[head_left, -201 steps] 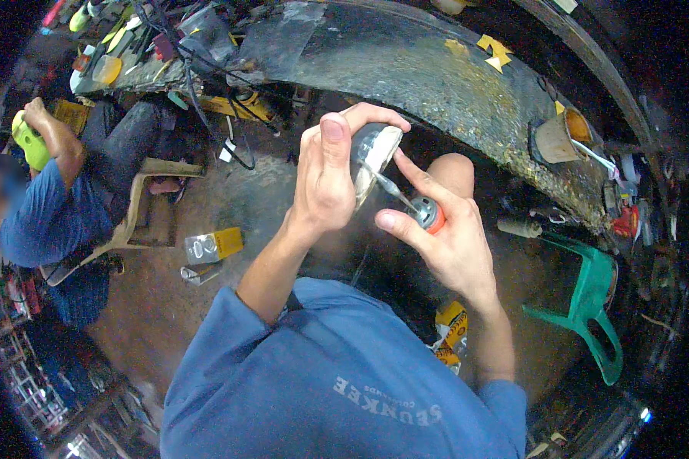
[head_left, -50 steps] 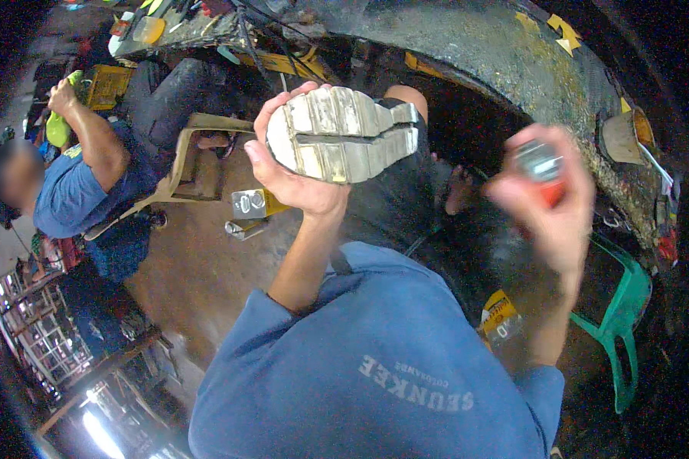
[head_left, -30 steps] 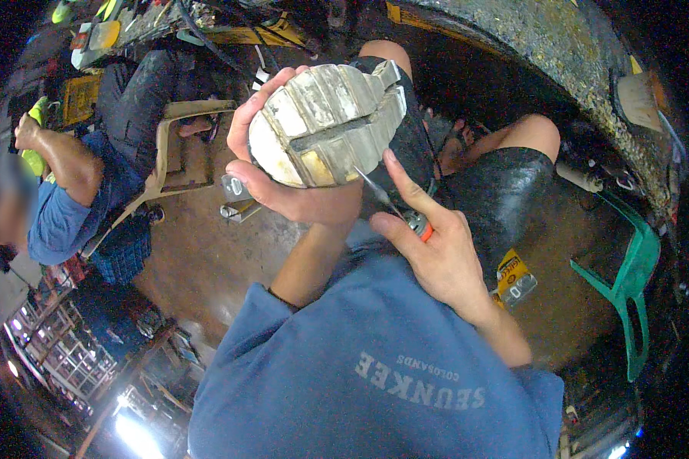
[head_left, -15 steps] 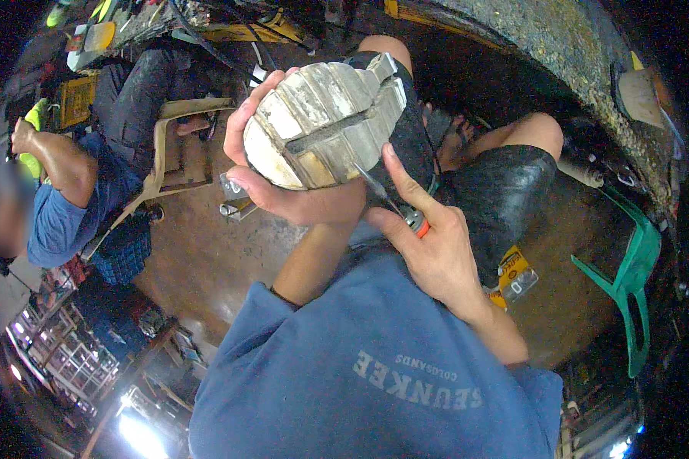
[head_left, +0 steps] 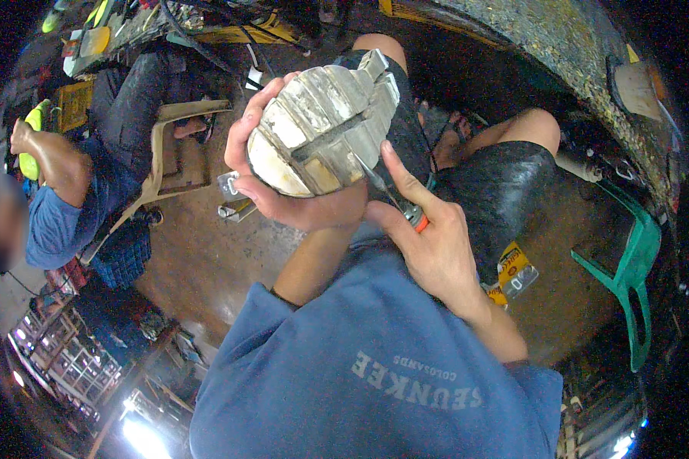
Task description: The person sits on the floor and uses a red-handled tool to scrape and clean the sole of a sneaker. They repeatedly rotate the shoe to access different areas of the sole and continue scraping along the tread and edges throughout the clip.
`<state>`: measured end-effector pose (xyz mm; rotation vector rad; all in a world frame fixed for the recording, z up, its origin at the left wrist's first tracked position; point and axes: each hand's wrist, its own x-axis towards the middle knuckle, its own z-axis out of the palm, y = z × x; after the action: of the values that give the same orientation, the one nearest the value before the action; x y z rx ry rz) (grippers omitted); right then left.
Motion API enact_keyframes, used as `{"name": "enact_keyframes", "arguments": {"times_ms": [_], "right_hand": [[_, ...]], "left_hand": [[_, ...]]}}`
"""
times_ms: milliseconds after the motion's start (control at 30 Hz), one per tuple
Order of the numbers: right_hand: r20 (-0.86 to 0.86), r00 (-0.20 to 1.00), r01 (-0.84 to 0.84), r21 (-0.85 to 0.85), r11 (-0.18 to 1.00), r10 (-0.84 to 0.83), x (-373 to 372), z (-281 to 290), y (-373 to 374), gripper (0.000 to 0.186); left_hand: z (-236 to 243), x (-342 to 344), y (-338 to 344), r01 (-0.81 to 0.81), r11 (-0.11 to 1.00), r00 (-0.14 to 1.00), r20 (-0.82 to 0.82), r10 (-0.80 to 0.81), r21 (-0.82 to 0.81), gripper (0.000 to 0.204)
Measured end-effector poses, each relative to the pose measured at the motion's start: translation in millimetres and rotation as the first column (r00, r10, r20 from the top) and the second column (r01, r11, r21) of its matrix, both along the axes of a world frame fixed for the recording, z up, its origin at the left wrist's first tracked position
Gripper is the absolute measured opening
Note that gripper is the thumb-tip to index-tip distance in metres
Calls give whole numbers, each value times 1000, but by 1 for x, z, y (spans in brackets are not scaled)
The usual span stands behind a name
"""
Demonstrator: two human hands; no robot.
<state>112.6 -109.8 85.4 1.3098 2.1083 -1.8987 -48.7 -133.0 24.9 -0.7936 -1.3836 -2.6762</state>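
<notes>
My left hand [head_left: 272,180] is wrapped round the toe end of a shoe [head_left: 314,126], whose grooved, worn white-and-grey sole faces up. The rest of the shoe is hidden beneath. In my right hand [head_left: 436,245] is an awl-like tool [head_left: 383,183] with a thin metal shaft and an orange-marked handle, mostly covered by the palm. The shaft points at the sole's near edge, by a groove; I cannot tell whether its tip goes in. My right index finger stretches along toward the sole, and the thumb lies by the handle.
A green plastic chair [head_left: 631,275] stands at the right. Along the upper right runs a crusted bench edge [head_left: 559,69]. At the left another person sits near a beige chair [head_left: 161,153], holding a bright yellow shoe [head_left: 32,138]. A yellow packet [head_left: 515,268] is below my right knee.
The toe end of the shoe has dipped slightly toward me, with my left hand moving along. My right hand and the tool have barely moved.
</notes>
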Motion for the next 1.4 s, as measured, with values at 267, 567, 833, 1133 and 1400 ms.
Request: {"name": "enact_keyframes", "arguments": {"times_ms": [267, 567, 833, 1133, 1400], "right_hand": [[-4, 999, 34, -13, 999, -34, -1, 2, -1, 69], [36, 999, 17, 24, 1000, -18, -2, 2, 3, 67], [38, 999, 11, 15, 1000, -11, -2, 4, 5, 65], [11, 1000, 14, 43, 999, -15, -4, 2, 7, 65], [-51, 998, -28, 184, 982, 38, -4, -3, 4, 66]], "left_hand": [[-2, 3, -3, 22, 1000, 1000, -5, -22, -12, 65], [-7, 4, -3, 51, 999, 998, -35, -51, 18, 64], [-12, 2, -3, 71, 997, 996, -58, -69, 41, 65], [-13, 3, -4, 89, 995, 993, -87, -84, 53, 64], [-12, 1, -7, 85, 996, 994, -67, -83, 25, 63]]}}
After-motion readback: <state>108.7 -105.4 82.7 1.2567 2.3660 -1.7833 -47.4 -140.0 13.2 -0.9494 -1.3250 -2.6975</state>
